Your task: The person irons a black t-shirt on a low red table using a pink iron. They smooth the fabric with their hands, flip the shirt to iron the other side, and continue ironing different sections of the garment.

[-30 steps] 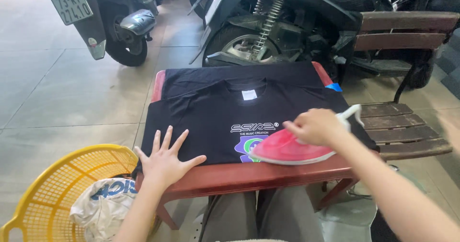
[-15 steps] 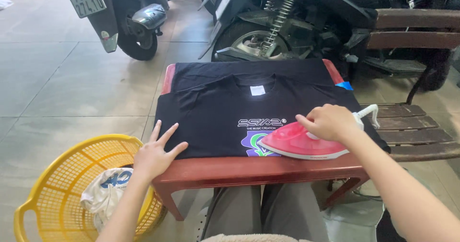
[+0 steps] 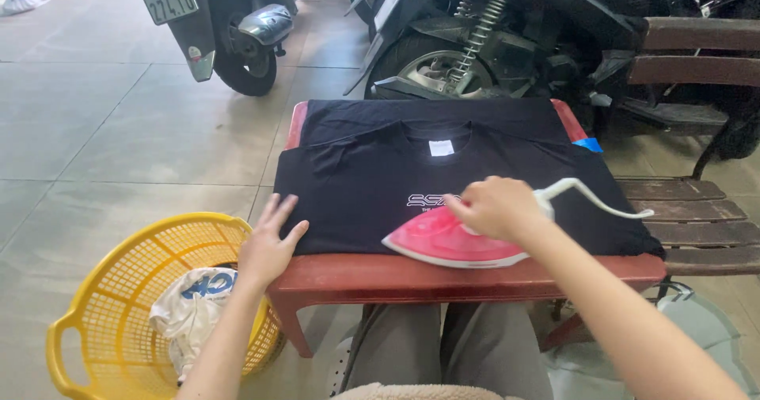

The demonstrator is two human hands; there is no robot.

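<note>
Shirt [image 3: 443,182] lies flat on the red table [image 3: 467,277]. Right hand [image 3: 495,207] grips the iron [image 3: 447,241] on its lower front; left hand [image 3: 269,245], fingers spread, presses the near-left hem. Upper shirt apparently unpressed.

Your right hand [image 3: 492,207] grips the handle of a pink iron [image 3: 447,241] lying flat on a black T-shirt [image 3: 372,174] spread over a red table [image 3: 443,277]. Your left hand [image 3: 267,245] presses the shirt's near left corner, just above a yellow basket [image 3: 95,305] with white cloth [image 3: 190,309] inside.
</note>
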